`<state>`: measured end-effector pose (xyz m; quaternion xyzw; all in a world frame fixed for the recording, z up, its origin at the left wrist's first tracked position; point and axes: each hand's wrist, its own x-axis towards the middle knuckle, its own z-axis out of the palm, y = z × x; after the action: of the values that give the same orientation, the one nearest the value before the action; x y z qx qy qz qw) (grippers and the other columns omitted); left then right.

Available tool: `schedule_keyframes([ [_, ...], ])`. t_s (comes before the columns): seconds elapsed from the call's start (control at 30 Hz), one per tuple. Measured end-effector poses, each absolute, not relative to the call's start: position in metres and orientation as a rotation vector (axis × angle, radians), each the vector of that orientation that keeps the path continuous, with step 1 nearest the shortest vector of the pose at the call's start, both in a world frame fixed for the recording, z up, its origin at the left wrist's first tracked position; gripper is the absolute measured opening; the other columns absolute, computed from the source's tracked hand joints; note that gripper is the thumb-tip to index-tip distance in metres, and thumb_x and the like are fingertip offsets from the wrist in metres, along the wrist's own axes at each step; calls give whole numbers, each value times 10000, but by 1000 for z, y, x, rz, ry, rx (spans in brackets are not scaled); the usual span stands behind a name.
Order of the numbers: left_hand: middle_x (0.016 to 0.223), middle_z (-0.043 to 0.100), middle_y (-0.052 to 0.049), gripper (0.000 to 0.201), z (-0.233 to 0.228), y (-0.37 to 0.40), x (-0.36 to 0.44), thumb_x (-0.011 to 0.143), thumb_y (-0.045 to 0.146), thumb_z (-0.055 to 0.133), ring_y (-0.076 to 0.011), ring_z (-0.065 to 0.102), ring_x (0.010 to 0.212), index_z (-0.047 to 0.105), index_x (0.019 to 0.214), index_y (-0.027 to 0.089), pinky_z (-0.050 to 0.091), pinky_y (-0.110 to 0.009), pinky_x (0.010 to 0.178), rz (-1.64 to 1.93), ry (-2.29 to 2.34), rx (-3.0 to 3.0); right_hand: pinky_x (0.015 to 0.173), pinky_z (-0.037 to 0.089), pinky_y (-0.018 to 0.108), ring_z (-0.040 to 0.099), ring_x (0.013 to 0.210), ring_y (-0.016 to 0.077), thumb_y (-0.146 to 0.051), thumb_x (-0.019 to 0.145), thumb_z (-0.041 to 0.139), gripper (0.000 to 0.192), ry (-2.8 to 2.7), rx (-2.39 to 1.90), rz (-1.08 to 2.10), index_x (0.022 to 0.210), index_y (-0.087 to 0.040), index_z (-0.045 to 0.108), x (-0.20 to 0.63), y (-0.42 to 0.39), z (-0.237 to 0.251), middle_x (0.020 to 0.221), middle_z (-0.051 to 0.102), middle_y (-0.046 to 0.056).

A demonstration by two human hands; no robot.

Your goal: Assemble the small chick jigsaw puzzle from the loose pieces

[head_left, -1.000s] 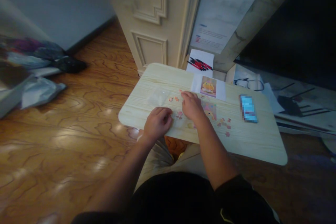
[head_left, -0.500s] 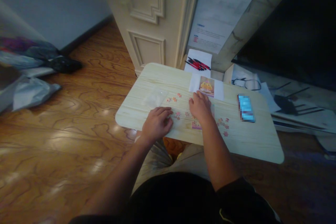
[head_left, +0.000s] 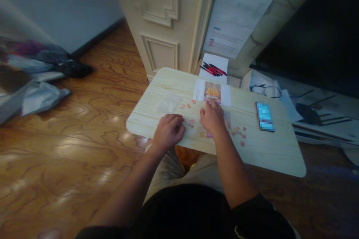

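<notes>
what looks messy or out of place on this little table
Puzzle pieces lie scattered loose on the table, some right of the right hand, a few more beyond the left hand. A crumpled clear bag lies nearby. Nothing looks damaged.

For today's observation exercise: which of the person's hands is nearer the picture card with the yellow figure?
Right. The right hand lies just below the picture card, fingers nearly reaching it; the left hand rests farther down-left.
</notes>
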<state>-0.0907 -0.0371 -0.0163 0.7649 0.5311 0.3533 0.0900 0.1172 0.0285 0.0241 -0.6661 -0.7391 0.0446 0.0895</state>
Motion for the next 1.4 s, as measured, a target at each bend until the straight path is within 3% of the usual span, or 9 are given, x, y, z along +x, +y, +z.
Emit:
schedule_keyframes([
  [0.3,1128,742,-62,181,-17,-36,-90,874,192,636,-255,665,1053,698,1042,221,538,-438,972,1054,1574,2287,1101,408,464,543,1281,325,-345,1038,470,384,-2290,-1934,138,1323,-145,632,109,15,28,1411,575,194],
  [0.47,1133,742,-63,163,-19,-37,-93,895,203,618,-253,664,1068,695,1038,224,534,-436,995,1058,1572,2274,1148,372,473,499,1360,310,-398,1060,433,447,-2342,-1828,184,1445,-216,570,112,22,24,1532,515,153],
  [0.57,1171,737,-69,175,-15,-38,-91,908,226,613,-268,660,1103,698,1061,226,528,-451,1008,1009,1591,2292,1192,324,491,396,1474,316,-392,1068,400,510,-2222,-1975,156,1539,-217,488,135,38,22,1639,413,141],
  [0.67,1299,704,-85,274,-2,-31,-75,935,305,620,-303,633,1209,685,1192,235,500,-495,1050,887,1603,2357,1196,319,515,415,1457,315,-420,1075,367,499,-2175,-2074,205,1514,-238,520,161,45,22,1625,444,118],
  [0.8,1509,579,-130,571,13,-3,-33,945,465,631,-341,548,1373,545,1456,224,448,-539,1136,780,1529,2432,1181,333,530,432,1432,317,-444,1078,357,479,-2165,-2094,209,1466,-251,562,188,33,22,1596,481,102],
  [0.93,1540,549,-158,650,12,21,8,943,513,626,-358,531,1400,510,1502,202,431,-553,1156,726,1459,2481,1173,332,555,422,1428,326,-416,1074,368,479,-2129,-2136,202,1483,-240,545,212,19,23,1610,461,113],
  [1.07,1484,600,-136,566,10,18,18,955,495,616,-335,570,1348,575,1441,209,452,-521,1135,747,1426,2481,1166,327,565,441,1391,339,-439,1069,379,475,-2115,-2105,184,1463,-253,568,226,18,24,1599,470,112],
  [1.2,1324,695,-80,329,11,-7,-4,969,434,614,-296,632,1228,702,1224,246,470,-489,1085,808,1456,2479,1139,345,583,445,1372,372,-463,1055,403,499,-2091,-2116,242,1481,-252,554,223,28,21,1609,458,111],
  [1.4,1238,726,-65,222,7,-38,-50,959,377,637,-271,657,1155,729,1120,255,487,-466,1020,860,1535,2453,1133,330,629,437,1371,389,-459,1050,394,507,-2039,-2175,294,1496,-270,544,218,37,16,1618,449,109],
])
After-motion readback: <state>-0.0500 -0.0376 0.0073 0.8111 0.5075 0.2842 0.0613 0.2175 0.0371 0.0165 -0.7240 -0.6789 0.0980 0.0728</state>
